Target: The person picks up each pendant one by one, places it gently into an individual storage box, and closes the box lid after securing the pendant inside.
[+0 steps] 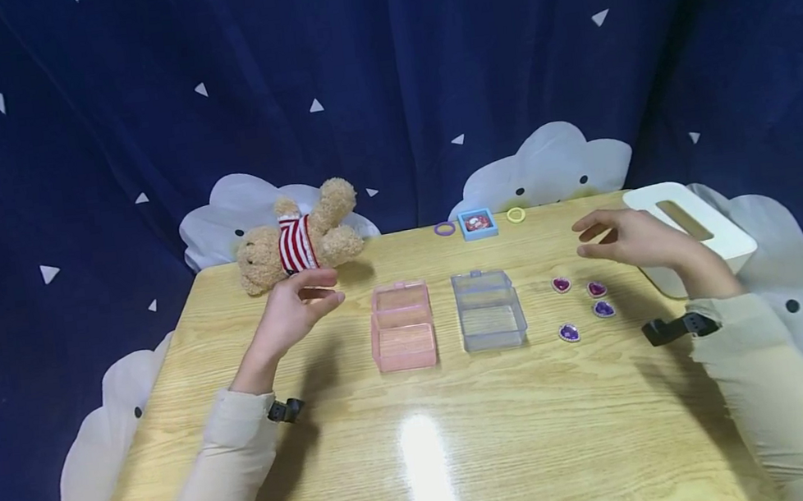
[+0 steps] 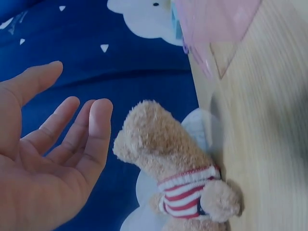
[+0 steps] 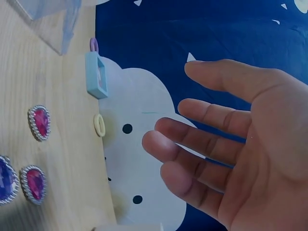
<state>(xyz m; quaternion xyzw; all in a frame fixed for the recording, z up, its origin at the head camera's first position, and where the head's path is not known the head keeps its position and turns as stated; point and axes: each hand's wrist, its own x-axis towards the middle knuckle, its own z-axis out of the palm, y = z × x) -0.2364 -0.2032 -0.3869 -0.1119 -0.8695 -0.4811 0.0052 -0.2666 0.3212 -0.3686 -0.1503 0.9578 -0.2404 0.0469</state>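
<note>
My left hand hovers over the table near the teddy bear, fingers loosely bent and holding nothing. The bear lies on its side in a red-and-white striped shirt. To the right of that hand stand a pink clear box and a bluish clear box, both with lids raised. My right hand is in the air beyond several heart-shaped gems, its relaxed fingers apart with nothing between them. Two gems are pink-red, like this pink gem; the others are purple, like this purple gem.
At the far edge lie a purple ring, a small light-blue square frame and a yellow ring. A white box with a slot stands at the right edge, partly behind my right hand. A dark blue curtain hangs behind the table.
</note>
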